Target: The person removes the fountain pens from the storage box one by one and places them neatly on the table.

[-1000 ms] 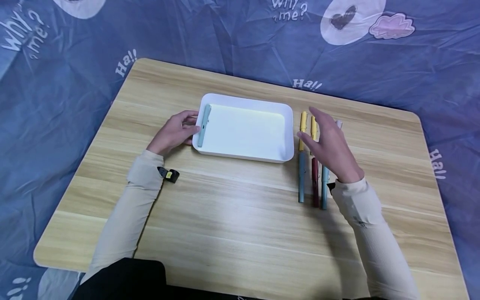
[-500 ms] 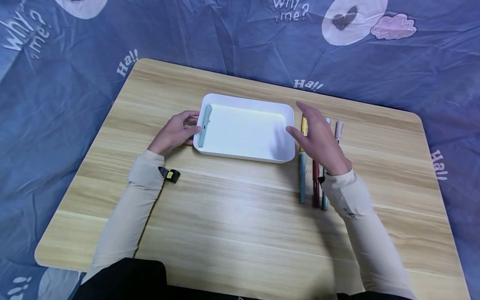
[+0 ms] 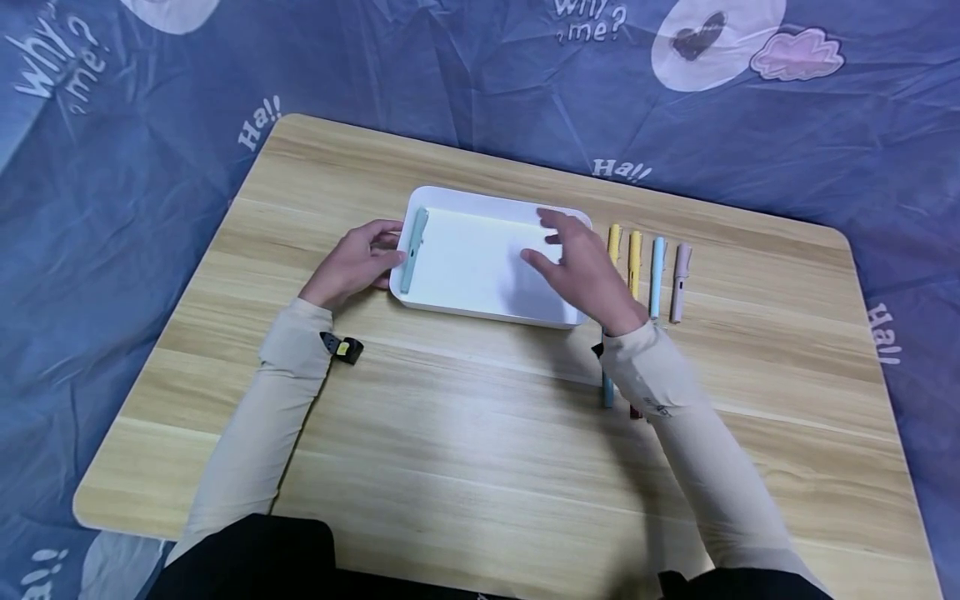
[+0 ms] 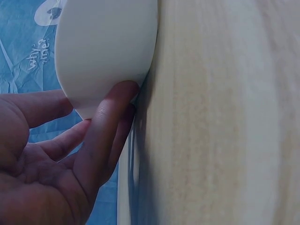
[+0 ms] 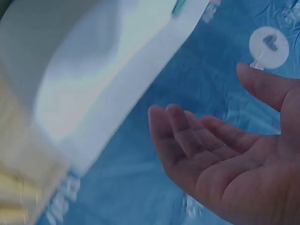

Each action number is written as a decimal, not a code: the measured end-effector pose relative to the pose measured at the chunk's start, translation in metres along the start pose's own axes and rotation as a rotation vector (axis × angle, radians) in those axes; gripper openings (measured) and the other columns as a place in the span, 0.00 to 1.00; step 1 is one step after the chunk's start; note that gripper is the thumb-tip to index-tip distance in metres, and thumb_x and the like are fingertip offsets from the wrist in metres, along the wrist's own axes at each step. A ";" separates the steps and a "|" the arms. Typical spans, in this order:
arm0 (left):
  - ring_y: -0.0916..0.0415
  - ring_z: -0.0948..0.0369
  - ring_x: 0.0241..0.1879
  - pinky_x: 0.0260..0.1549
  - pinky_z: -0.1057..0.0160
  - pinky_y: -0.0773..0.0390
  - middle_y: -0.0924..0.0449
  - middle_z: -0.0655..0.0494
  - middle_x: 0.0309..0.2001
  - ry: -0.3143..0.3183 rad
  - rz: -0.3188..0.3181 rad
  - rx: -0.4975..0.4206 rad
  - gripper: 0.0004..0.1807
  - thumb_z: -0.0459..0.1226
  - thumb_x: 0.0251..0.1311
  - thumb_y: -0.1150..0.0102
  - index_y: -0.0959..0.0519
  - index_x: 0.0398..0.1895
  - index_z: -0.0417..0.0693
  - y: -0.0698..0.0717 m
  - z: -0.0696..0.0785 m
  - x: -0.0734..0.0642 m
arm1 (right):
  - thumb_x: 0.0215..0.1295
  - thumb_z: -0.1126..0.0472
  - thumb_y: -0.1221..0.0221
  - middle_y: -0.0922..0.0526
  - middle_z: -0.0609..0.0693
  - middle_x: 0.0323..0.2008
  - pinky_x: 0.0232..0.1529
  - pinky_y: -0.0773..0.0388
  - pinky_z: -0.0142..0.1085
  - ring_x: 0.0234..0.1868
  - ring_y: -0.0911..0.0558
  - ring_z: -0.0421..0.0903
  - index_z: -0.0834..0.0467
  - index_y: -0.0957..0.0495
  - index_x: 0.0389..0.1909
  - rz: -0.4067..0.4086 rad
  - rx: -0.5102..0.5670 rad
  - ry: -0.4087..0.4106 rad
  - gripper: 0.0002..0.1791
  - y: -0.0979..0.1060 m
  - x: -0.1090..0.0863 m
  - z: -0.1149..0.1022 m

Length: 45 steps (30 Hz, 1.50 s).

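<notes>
My left hand [image 3: 352,265] holds the left end of a shallow white tray [image 3: 487,313], thumb at the rim. In the left wrist view, its fingers [image 4: 105,126] touch the tray's outer wall. A pale teal pen [image 3: 413,252] lies inside along the tray's left wall. My right hand [image 3: 588,271] hovers above the tray's right part, fingers spread and nothing in them. The right wrist view shows its bare palm [image 5: 253,173]. To the right of the tray lie two yellow pens [image 3: 635,254], a light blue pen [image 3: 657,275] and a lilac pen [image 3: 681,283].
Nearer the person, a blue-teal pen [image 3: 608,392] and a dark red pen [image 3: 636,412] are mostly covered by the right wrist and sleeve. Everything stands on a wooden table [image 3: 450,467]. Blue printed cloth [image 3: 450,75] surrounds it.
My right hand has moved left from over the pens to above the tray, staying without anything in it. The left hand keeps its hold on the tray. The lilac and light blue pens are now uncovered.
</notes>
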<state>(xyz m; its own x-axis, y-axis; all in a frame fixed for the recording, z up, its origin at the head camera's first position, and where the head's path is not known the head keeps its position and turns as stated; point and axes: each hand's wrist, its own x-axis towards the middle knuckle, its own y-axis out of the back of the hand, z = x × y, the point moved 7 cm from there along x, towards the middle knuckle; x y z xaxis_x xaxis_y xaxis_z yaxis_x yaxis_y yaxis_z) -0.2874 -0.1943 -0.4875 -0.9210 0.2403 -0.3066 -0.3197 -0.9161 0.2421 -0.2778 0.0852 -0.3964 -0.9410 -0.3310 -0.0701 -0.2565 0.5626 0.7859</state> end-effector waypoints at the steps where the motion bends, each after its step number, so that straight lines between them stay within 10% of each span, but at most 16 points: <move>1: 0.26 0.46 0.62 0.36 0.67 0.14 0.31 0.38 0.68 0.000 0.001 -0.002 0.31 0.32 0.77 0.47 0.40 0.79 0.41 0.000 0.000 0.000 | 0.76 0.57 0.38 0.29 0.65 0.70 0.64 0.23 0.53 0.64 0.22 0.62 0.65 0.38 0.77 -0.024 0.015 -0.010 0.35 -0.006 0.002 -0.003; 28: 0.25 0.46 0.62 0.36 0.66 0.13 0.30 0.38 0.68 0.006 0.000 -0.003 0.31 0.31 0.77 0.47 0.40 0.79 0.40 0.000 0.001 0.001 | 0.77 0.51 0.40 0.19 0.59 0.60 0.61 0.22 0.42 0.60 0.20 0.51 0.64 0.32 0.74 -0.247 -0.025 -0.104 0.32 -0.091 0.049 -0.055; 45: 0.25 0.46 0.63 0.35 0.66 0.13 0.30 0.38 0.68 -0.012 -0.001 -0.004 0.30 0.31 0.77 0.47 0.40 0.79 0.40 0.000 0.002 0.000 | 0.74 0.59 0.36 0.21 0.59 0.54 0.35 0.14 0.34 0.33 0.15 0.49 0.67 0.34 0.73 -0.319 0.263 -0.244 0.33 -0.124 0.060 -0.049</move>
<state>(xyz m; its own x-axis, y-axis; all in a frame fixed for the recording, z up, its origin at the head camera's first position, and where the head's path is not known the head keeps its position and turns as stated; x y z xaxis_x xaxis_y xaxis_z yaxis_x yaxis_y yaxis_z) -0.2874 -0.1940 -0.4856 -0.9232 0.2455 -0.2958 -0.3201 -0.9170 0.2381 -0.2918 -0.0419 -0.4677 -0.8224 -0.3483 -0.4499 -0.5586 0.6447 0.5219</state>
